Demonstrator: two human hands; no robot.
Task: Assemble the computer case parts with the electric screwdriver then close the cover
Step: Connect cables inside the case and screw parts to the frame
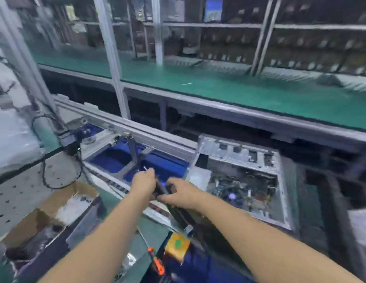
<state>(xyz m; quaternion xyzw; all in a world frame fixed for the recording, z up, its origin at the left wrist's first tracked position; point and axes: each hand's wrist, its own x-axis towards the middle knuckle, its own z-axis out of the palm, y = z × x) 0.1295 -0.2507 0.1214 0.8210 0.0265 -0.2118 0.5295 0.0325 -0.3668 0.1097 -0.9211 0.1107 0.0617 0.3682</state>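
From the head camera we are seeing two bare forearms reaching forward over a green-topped workbench (124, 203), and the whole frame is smeared by motion. Our right hand (181, 193) is wrapping its curled fingers around one dark, cylindrical electric screwdriver (163, 189), gripping the barrel near its upper end. Our left hand (143, 183) is sitting just beside it, fingertips pinched together near the thin silvery bit tip (145, 168); whether it is pinching the bit or a screw, we cannot tell. One open computer case (245, 180) of bare grey sheet metal is lying on its side to the right of the hands, near them, with a crowded circuit board and dark cables showing inside and a row of rectangular slots along its far wall. Behind the hands, two deep blue rectangular bins (116, 158) are sitting in an aluminium frame. At lower left one brown cardboard box (47, 213) is standing open. Near the bottom edge one small yellow box (177, 245) and one orange-handled tool (156, 261) are lying on the bench. A long green conveyor belt (218, 86) is running across behind.
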